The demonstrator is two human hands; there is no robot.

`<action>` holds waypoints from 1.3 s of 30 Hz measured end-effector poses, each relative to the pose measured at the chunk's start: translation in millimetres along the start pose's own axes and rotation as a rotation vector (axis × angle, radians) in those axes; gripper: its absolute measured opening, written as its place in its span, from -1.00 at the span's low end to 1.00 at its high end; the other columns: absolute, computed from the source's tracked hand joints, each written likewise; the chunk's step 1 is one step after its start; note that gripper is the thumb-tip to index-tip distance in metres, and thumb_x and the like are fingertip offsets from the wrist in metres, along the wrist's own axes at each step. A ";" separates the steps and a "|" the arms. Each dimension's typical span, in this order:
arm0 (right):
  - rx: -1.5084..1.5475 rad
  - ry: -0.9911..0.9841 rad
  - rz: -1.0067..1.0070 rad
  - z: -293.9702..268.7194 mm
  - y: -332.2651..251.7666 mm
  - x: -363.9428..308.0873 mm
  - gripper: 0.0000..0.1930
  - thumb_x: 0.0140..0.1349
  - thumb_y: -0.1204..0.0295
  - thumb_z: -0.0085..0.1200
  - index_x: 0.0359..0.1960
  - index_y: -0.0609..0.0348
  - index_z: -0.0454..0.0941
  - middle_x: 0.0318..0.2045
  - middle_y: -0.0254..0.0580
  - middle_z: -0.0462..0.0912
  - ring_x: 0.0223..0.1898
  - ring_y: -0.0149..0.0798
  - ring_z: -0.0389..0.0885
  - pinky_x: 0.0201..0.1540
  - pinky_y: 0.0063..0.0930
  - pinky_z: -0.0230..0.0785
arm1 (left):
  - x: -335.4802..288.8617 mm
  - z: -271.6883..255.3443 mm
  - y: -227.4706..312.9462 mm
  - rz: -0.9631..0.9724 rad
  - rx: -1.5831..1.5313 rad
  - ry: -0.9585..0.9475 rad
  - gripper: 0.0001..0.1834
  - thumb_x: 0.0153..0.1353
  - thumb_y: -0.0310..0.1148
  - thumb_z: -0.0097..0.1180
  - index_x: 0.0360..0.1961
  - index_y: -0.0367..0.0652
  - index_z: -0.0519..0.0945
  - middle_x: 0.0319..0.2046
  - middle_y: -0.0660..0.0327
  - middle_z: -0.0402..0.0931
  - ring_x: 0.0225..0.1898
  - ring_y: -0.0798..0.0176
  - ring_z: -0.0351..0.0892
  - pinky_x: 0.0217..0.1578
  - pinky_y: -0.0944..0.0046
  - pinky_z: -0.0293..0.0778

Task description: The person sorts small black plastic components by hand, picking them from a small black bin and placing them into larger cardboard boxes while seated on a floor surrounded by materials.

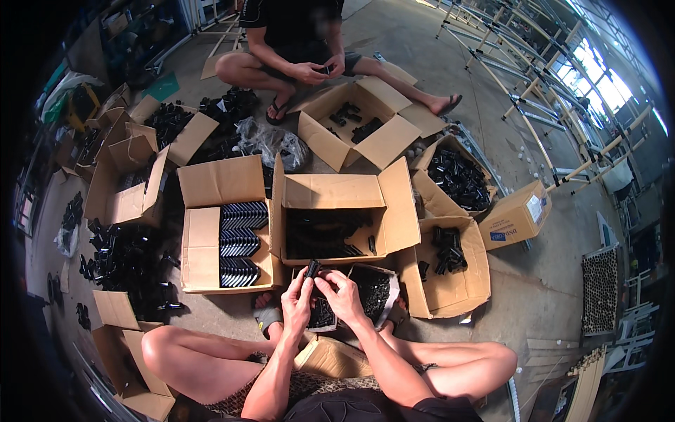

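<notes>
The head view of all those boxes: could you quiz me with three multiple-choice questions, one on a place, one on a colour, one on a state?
1. Where is the box of neatly stacked parts?
A. left of the hands
B. behind the seated person opposite
C. on a shelf

2. What colour is the small part held up?
A. white
B. black
C. red

3. How do the left hand and right hand stand?
A. both rest on knees
B. one holds a box flap
C. both together at the part

Answers: 1 A, it lies front left; 2 B, dark like the rest; 3 C, fingers meet there.
</notes>
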State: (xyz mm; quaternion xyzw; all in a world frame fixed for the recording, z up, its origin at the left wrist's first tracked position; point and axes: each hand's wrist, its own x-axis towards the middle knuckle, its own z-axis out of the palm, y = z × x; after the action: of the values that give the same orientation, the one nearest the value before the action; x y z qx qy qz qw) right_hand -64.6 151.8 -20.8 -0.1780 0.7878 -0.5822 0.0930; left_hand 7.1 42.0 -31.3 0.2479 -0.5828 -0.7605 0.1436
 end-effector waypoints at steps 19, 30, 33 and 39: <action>0.111 -0.156 0.176 -8.5 4.4 4.2 -0.75 0.31 0.36 0.21 -0.16 0.33 0.59 -0.30 -0.17 0.72 -0.29 -0.40 0.68 -0.19 -0.46 0.52 | -1.2 0.1 1.8 -0.012 0.026 0.000 -0.61 0.43 -0.32 0.08 0.23 -0.18 0.54 -0.37 0.43 0.53 -0.52 0.63 0.33 -0.53 0.56 0.30; 0.169 -0.138 0.156 -8.8 12.0 3.4 -0.73 0.31 0.30 0.21 -0.21 0.31 0.61 -0.41 -0.22 0.69 -0.43 -0.47 0.57 -0.35 -0.47 0.44 | 0.9 1.9 -1.5 0.009 0.046 0.015 -0.60 0.43 -0.30 0.09 0.23 -0.18 0.54 -0.42 0.44 0.51 -0.54 0.63 0.32 -0.54 0.55 0.28; 0.269 -0.108 0.098 -2.9 21.0 2.5 -0.69 0.33 0.24 0.18 -0.24 0.31 0.61 -0.46 -0.24 0.66 -0.46 -0.48 0.53 -0.39 -0.46 0.40 | 1.1 3.0 -3.5 0.017 0.042 0.016 -0.60 0.43 -0.30 0.09 0.23 -0.18 0.54 -0.43 0.43 0.51 -0.55 0.62 0.32 -0.55 0.55 0.28; -0.019 -0.267 0.257 -16.2 -8.1 9.8 -0.84 0.33 0.41 0.19 -0.22 0.29 0.59 -0.40 -0.39 0.63 -0.34 -0.58 0.54 -0.26 -0.61 0.44 | -0.4 -2.0 1.7 -0.003 0.067 0.020 -0.60 0.43 -0.30 0.08 0.23 -0.18 0.54 -0.43 0.44 0.50 -0.55 0.62 0.33 -0.55 0.56 0.29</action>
State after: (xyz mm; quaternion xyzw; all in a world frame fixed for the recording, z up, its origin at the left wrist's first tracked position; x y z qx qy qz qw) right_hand -78.0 160.2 -7.5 -0.1526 0.7902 -0.5292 0.2687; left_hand 8.3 40.1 -29.9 0.2609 -0.6059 -0.7384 0.1399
